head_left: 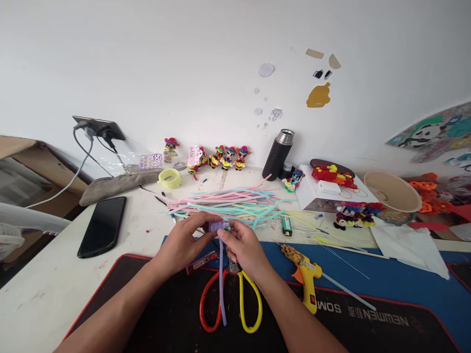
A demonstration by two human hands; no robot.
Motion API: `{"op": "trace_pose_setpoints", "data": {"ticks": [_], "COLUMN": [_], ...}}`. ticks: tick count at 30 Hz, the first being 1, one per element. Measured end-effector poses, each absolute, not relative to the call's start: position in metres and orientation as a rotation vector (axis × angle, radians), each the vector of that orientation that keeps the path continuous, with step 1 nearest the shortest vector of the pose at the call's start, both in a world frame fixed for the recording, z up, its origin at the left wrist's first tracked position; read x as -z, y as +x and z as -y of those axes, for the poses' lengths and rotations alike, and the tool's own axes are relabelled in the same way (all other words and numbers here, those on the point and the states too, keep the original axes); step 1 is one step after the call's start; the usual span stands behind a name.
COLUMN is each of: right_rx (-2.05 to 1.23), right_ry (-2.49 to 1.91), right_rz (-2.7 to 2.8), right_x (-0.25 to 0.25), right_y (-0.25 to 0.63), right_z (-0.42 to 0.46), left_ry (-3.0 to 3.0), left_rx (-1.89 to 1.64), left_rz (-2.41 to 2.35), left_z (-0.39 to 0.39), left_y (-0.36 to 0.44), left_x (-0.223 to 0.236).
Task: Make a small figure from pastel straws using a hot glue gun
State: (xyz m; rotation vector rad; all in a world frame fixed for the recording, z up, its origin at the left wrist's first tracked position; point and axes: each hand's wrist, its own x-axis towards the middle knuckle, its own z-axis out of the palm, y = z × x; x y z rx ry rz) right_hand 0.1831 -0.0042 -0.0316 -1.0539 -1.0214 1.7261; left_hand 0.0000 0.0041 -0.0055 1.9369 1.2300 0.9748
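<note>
Between both hands I hold a purple pipe cleaner (222,289). Its upper part is wound into a small coil at my fingertips, and a long straight tail hangs down toward the mat. My left hand (187,240) pinches the coil from the left. With thumb and fingers closed, my right hand (245,247) grips it from the right, where a bit of green shows. Directly beneath lie scissors (251,323) with one red and one yellow handle; their blades are mostly hidden by my right hand.
Pink, blue and yellow pipe cleaners (228,201) spread behind my hands. A yellow glue gun (309,279) rests at right on the black mat (165,314). A phone (103,225) lies left. Small figures (230,158) and a black thermos (278,154) stand by the wall.
</note>
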Motion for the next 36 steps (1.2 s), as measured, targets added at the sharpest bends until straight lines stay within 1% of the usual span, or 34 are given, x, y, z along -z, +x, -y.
{"op": "trace_pose_setpoints", "data": {"ticks": [8,14,23,36], "right_rx": [-1.804,-1.759,-1.681,-1.725], "right_ry": [-0.99,-1.016,-1.002,-1.021], "right_rz": [1.011,1.011,1.004,1.024], "right_x": [0.033,0.028,0.024,0.018], "right_y": [0.18,0.179,0.184,0.183], "right_z": [0.006,0.006,0.005,0.008], "left_ry": [1.986,2.033,1.958,1.708], "left_rx": [-1.083,-1.088,-1.093,-1.011], "left_rz": [-1.34,-1.366,-1.43,-1.585], "left_z": [-0.005,-0.007,-0.007,-0.008], "left_y": [0.001,0.0,0.0,-0.001], "left_x": [0.006,0.016,0.019,0.016]}}
